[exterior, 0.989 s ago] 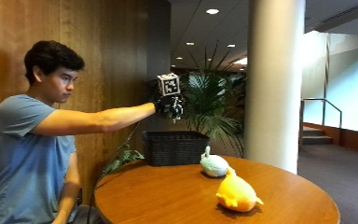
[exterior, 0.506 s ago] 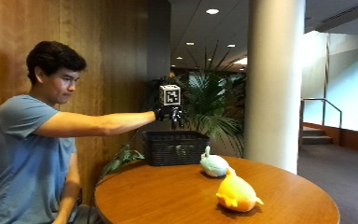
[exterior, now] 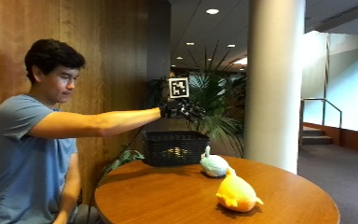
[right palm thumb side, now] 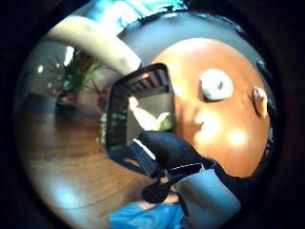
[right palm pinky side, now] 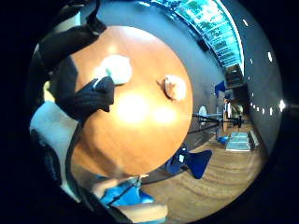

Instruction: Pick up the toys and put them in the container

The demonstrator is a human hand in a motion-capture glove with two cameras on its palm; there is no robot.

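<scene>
Wooden and round, the tabletop [exterior: 167, 196] carries a black mesh container [exterior: 175, 148] at its far edge, a pale green-white plush toy [exterior: 215, 164] just in front of the container, and a yellow-orange plush toy [exterior: 235, 194] nearer the front edge, apart from the first. The gloved right hand [exterior: 182, 109] is held in the air above the container on an outstretched arm, fingers relaxed and gripping nothing. One pale toy [right palm thumb side: 148, 119] lies inside the container, visible in the thumb-side palm view.
</scene>
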